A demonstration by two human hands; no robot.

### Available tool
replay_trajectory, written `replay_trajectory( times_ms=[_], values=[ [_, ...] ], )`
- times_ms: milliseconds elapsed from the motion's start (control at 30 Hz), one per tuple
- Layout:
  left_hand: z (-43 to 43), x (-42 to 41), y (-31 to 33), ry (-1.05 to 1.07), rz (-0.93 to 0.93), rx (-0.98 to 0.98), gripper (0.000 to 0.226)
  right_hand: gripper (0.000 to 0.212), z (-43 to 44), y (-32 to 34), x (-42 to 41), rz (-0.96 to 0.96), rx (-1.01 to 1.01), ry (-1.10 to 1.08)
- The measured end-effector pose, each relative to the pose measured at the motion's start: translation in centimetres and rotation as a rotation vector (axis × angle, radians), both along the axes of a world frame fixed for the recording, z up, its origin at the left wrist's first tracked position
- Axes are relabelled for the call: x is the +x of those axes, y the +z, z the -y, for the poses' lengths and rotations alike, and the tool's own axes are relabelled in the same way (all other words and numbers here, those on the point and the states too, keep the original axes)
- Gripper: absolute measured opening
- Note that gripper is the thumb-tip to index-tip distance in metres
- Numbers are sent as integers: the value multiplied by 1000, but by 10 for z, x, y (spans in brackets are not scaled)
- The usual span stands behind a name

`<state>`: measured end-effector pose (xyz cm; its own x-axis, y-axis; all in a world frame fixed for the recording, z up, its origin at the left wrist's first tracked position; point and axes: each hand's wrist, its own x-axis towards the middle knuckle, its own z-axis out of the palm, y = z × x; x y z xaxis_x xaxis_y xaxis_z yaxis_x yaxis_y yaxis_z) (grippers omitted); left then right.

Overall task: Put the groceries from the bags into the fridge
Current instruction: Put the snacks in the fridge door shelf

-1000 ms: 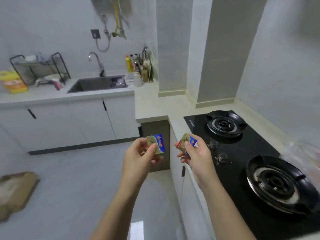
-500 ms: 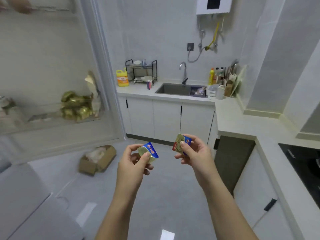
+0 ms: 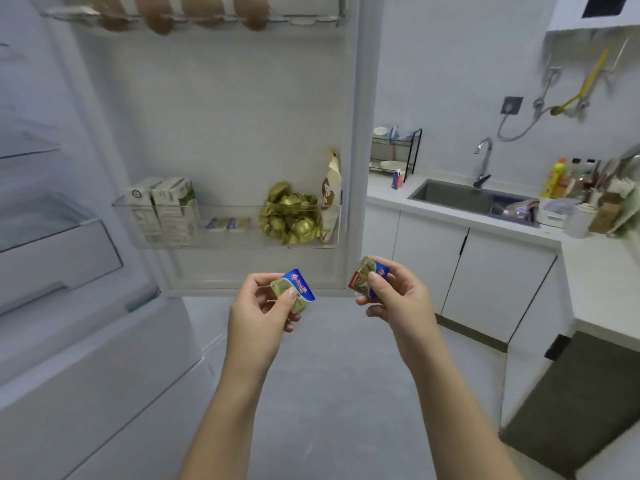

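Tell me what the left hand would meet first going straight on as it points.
Probably the door shelf, near the gold bag: the left hand, holding a pack, points up toward it. Depth is unclear.

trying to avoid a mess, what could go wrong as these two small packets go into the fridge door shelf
1. The left hand pinches the left packet and the right hand the right packet, by fingertips only; either might slip to the floor.
2. The door shelf looks crowded: the likely gap, between the cartons and the gold-wrapped pile, already holds small packets, so a reaching hand could knock something over.
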<state>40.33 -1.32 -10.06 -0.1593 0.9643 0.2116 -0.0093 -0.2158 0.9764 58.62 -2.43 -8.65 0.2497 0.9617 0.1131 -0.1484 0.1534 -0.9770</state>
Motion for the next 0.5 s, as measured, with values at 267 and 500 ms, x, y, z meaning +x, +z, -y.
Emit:
replay_trajectory(
  times_ms=[267, 500],
  values=[
    [-67, -39, 32, 112, -91, 75, 17, 11, -87, 37, -18, 85, 38, 299],
    [-126, -105, 136, 125, -672, 198, 24, 9, -155, 117, -63, 392, 289, 343]
  ],
)
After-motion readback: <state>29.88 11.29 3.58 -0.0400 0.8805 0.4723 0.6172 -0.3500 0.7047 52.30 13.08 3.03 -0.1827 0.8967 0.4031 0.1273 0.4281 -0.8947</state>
